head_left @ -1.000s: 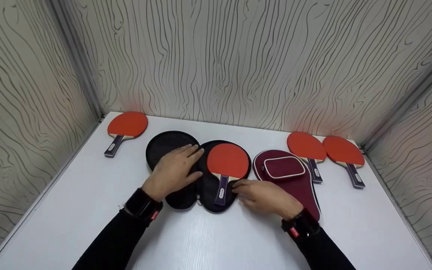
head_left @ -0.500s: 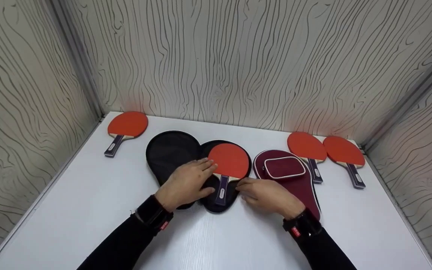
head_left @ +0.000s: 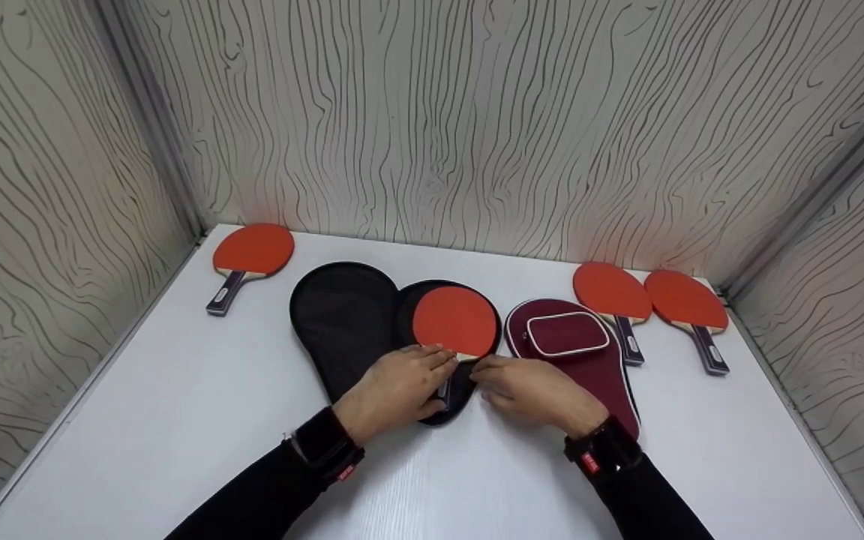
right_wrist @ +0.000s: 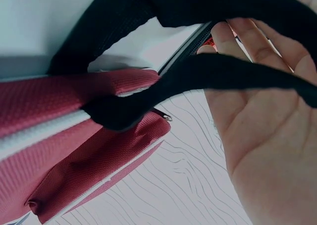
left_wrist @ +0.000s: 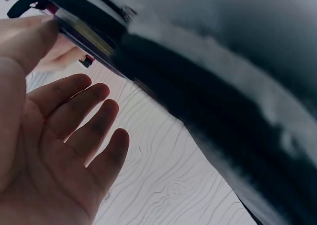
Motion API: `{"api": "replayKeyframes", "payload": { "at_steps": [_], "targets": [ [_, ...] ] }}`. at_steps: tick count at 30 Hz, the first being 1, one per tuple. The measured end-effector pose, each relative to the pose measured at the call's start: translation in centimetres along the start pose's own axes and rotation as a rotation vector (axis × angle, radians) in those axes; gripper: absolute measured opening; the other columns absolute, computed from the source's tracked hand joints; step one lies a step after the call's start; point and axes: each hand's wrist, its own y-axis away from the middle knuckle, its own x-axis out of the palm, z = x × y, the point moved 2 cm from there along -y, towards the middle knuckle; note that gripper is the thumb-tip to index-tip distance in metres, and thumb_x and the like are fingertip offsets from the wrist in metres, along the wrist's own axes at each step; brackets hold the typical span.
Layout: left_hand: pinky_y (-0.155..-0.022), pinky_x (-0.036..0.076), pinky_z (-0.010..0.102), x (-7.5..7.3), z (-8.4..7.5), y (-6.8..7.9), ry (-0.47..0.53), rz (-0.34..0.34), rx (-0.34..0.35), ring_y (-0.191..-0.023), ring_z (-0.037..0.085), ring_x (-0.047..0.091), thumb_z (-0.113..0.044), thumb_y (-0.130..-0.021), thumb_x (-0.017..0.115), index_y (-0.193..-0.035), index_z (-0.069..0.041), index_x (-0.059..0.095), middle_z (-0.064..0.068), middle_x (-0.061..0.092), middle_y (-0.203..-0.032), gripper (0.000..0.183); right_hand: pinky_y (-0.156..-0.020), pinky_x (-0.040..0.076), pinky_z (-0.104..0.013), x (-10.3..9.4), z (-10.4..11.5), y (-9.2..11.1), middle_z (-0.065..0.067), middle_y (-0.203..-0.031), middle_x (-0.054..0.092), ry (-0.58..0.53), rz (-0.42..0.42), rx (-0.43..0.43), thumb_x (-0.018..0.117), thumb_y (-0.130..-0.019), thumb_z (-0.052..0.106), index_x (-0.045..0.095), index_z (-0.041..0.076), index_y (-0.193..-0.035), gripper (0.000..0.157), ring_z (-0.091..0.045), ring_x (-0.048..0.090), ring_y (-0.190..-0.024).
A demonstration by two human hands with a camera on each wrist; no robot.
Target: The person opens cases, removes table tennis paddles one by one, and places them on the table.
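Note:
A black paddle case (head_left: pixel 346 315) lies unzipped and spread flat on the table. In its right half rests a red table tennis paddle (head_left: pixel 456 322), handle toward me. My left hand (head_left: pixel 406 382) reaches over the paddle's handle (head_left: pixel 443 394) and hides most of it. In the left wrist view its fingers (left_wrist: pixel 94 126) are loosely extended, with the thumb up at the handle's end. My right hand (head_left: pixel 533 386) has its fingertips at the right edge of the black case. A black strap loop (right_wrist: pixel 213 71) crosses before its palm in the right wrist view.
Beside the right hand lies a maroon paddle case (head_left: pixel 604 390) with a white-piped pocket, partly under the right hand. One red paddle (head_left: pixel 256 249) lies at the back left. Two more, a nearer paddle (head_left: pixel 612 292) and an outer paddle (head_left: pixel 687 300), lie at the back right. Patterned walls enclose the table.
My left hand has moved right and toward me, from the black case's left half onto the paddle's handle. The right hand has barely shifted; the paddle and cases stay put.

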Motion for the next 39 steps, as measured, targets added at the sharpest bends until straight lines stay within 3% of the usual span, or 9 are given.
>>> {"api": "replayKeyframes", "payload": {
  "at_steps": [5,13,19,25,31,39],
  "targets": [
    [-0.125,0.059,0.027,0.3,-0.9,0.1,-0.081,-0.061,0.026,-0.148,0.010,0.074,-0.054,-0.097,0.095,-0.154,-0.021,0.078,-0.006,0.079,-0.158,0.069,-0.111,0.069,-0.046,0.1,0.0,0.0,-0.006,-0.144,0.082,-0.005,0.004,0.006,0.072,-0.113,0.015,0.085,0.008,-0.139,0.030,-0.025,0.082,-0.131],
    [-0.124,0.058,0.021,0.8,-1.7,-0.1,-0.194,-0.066,0.030,-0.150,0.005,0.071,-0.050,-0.098,0.090,-0.154,-0.026,0.079,-0.011,0.079,-0.156,0.062,-0.113,0.068,-0.046,0.1,-0.1,-0.1,-0.006,-0.145,0.082,0.007,0.010,0.000,0.071,-0.114,0.017,0.084,0.008,-0.140,0.030,-0.026,0.081,-0.133],
    [-0.117,0.061,0.019,0.7,-1.8,-0.4,-0.275,-0.126,0.055,-0.144,0.004,0.075,-0.042,-0.101,0.090,-0.148,-0.029,0.083,-0.013,0.083,-0.149,0.050,-0.112,0.069,-0.045,0.2,-0.1,-0.2,-0.006,-0.142,0.084,0.002,-0.002,-0.005,0.072,-0.114,0.016,0.086,0.008,-0.138,0.029,-0.025,0.082,-0.131],
    [-0.116,0.061,0.018,0.4,-1.6,-0.4,-0.301,-0.146,0.092,-0.141,0.002,0.076,-0.027,-0.111,0.079,-0.148,-0.032,0.083,-0.015,0.083,-0.148,0.037,-0.112,0.069,-0.046,0.3,-0.1,-0.2,-0.006,-0.141,0.084,-0.008,-0.006,-0.003,0.072,-0.114,0.016,0.086,0.009,-0.138,0.028,-0.024,0.082,-0.130],
    [-0.118,0.060,0.018,-0.4,-0.9,-0.3,-0.277,-0.149,0.120,-0.140,0.002,0.076,-0.027,-0.109,0.080,-0.151,-0.030,0.082,-0.015,0.082,-0.150,0.041,-0.112,0.069,-0.047,0.3,-0.1,-0.2,-0.005,-0.141,0.084,-0.024,0.000,0.015,0.070,-0.115,0.017,0.086,0.010,-0.137,0.028,-0.024,0.082,-0.129],
    [-0.113,0.063,0.018,-1.5,-0.2,-0.3,-0.249,-0.281,0.151,-0.133,0.002,0.080,-0.027,-0.109,0.082,-0.142,-0.027,0.086,-0.014,0.086,-0.141,0.033,-0.104,0.071,-0.044,0.2,0.0,-0.2,-0.003,-0.134,0.085,-0.002,-0.020,0.006,0.072,-0.114,0.016,0.087,0.012,-0.130,0.022,-0.021,0.083,-0.122]
  ]
}}
